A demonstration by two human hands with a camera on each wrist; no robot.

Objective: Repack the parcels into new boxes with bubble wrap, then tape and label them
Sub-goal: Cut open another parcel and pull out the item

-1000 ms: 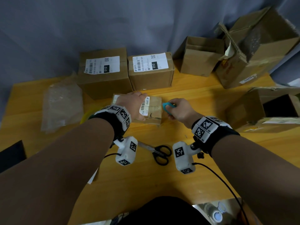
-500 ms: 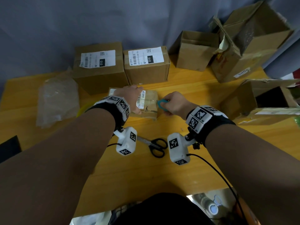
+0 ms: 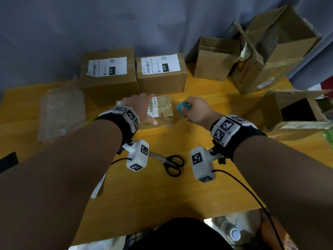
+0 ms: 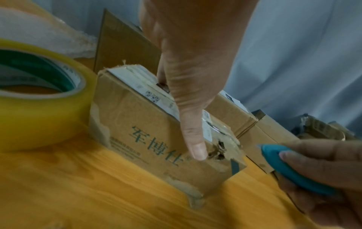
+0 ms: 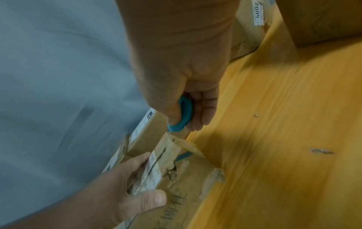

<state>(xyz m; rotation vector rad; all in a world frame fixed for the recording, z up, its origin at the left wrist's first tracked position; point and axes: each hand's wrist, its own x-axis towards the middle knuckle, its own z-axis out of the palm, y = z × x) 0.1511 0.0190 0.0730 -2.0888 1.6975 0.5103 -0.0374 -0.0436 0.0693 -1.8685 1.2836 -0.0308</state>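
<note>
A small worn cardboard parcel with a white label and torn tape lies on the yellow table. My left hand grips it, fingers over the top and thumb on the near side. My right hand holds a teal box cutter at the parcel's right far corner. Whether the cutter touches the cardboard is unclear.
Two sealed labelled boxes stand right behind the parcel. Open empty boxes stand at the back right and right. Bubble wrap lies left, a tape roll beside the parcel, black scissors near me.
My right hand with the cutter has shifted a little along the parcel's right end. The left hand keeps its hold on the parcel. The head view has tilted slightly.
</note>
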